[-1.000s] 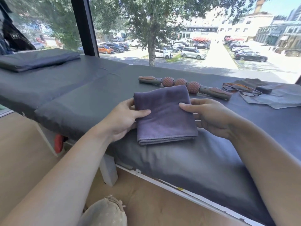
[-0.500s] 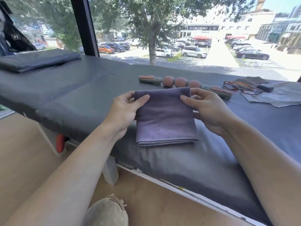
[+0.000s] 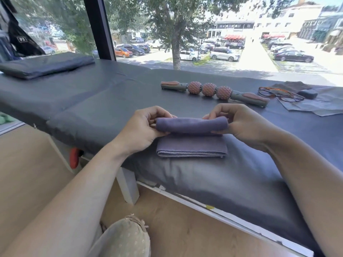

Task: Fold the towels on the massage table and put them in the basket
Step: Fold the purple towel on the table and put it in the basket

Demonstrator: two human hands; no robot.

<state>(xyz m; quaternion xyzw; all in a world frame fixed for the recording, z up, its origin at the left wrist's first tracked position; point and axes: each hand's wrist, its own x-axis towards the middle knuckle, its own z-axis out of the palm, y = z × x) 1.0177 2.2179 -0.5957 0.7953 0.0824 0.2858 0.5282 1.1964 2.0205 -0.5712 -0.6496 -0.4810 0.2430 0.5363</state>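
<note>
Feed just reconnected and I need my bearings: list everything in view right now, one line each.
towel: 1, purple-grey, near edge of the table, far half being folded or rolled toward the person
massage table: 1, dark grey, along the window
massage roller: 1, three pinkish balls, grey-pink handles, on the table behind the towel
glasses: 1, brown-framed, table far right
small dark block: 1, beside the glasses
grey cloths: under the glasses, count unclear
folded pad: 1, dark grey, table far left
beige fabric: bottom edge, unclear what
basket: none in view
left hand: grip on the fold's left end
right hand: grip on the fold's right end
</note>
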